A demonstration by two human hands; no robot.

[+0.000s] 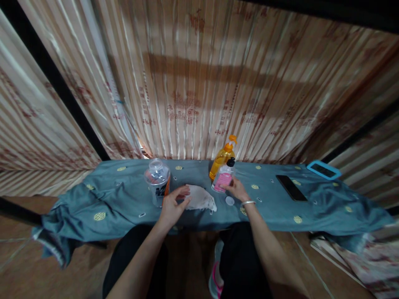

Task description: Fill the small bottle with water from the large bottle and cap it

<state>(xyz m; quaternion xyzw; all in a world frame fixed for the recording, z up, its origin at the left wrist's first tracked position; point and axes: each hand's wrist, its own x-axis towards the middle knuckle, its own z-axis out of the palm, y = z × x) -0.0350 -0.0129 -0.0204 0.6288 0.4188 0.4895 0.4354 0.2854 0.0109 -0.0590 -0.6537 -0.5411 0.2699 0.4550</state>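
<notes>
My right hand (238,189) is closed around the lower side of a clear bottle (223,177) with a pink label and a black cap. The bottle stands on the cloth-covered surface, leaning slightly. Right behind it is an orange pump bottle (220,162) of yellow-orange liquid. Between my hands lies a flat white piece (199,197), like a folded cloth or wipe. My left hand (175,204) is at its left end, thumb and fingers apart; whether the fingertips touch it I cannot tell. A small round white disc (230,201) lies below my right hand.
A clear plastic jar (157,185) with an orange and black label stands left of my left hand. On the right are a black phone (291,187) and a blue-framed device (324,170). Blue-green cloth (118,203) covers the narrow bench, with a pleated curtain (187,83) behind.
</notes>
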